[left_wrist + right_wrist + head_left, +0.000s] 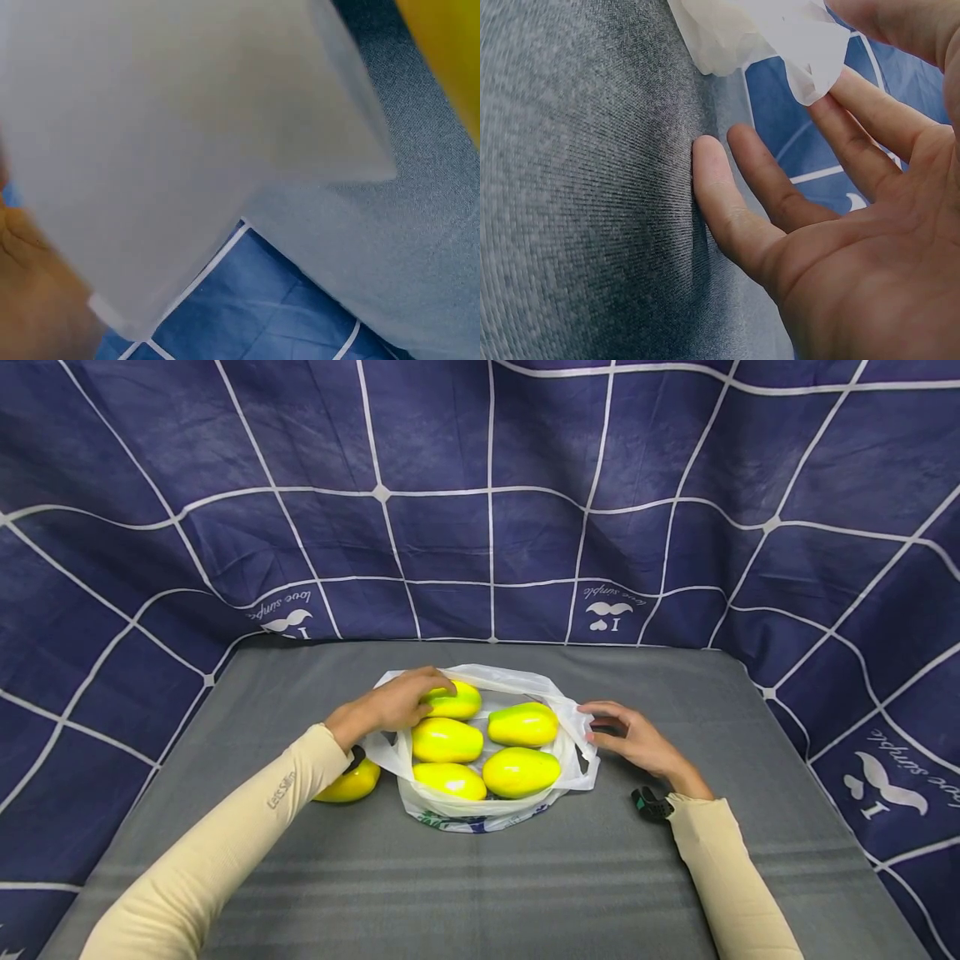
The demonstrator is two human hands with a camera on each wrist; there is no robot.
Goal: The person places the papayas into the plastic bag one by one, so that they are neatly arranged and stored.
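A white plastic bag (pixel 573 718) sits with its mouth spread, several yellow-green papayas (pixel 522 773) inside. At the bag's far left, my left hand (pixel 401 700) curls its fingers over one papaya (pixel 463 700). In the left wrist view, the pale bag plastic (pixel 172 150) covers most of the picture and hides the fingertips. My right hand (pixel 636 742) is at the bag's right side, its fingertips touching the plastic near the handle. The right wrist view shows spread, mostly straight fingers (pixel 855 142) against the bag's edge (pixel 810 67); some fingertips are hidden behind it.
Another yellow papaya (pixel 348 785) lies outside the bag, to its left, partly under the left wrist. Grey cloth (pixel 480 893) covers the table. A blue curtain with white lines (pixel 450 535) stands behind and along both sides.
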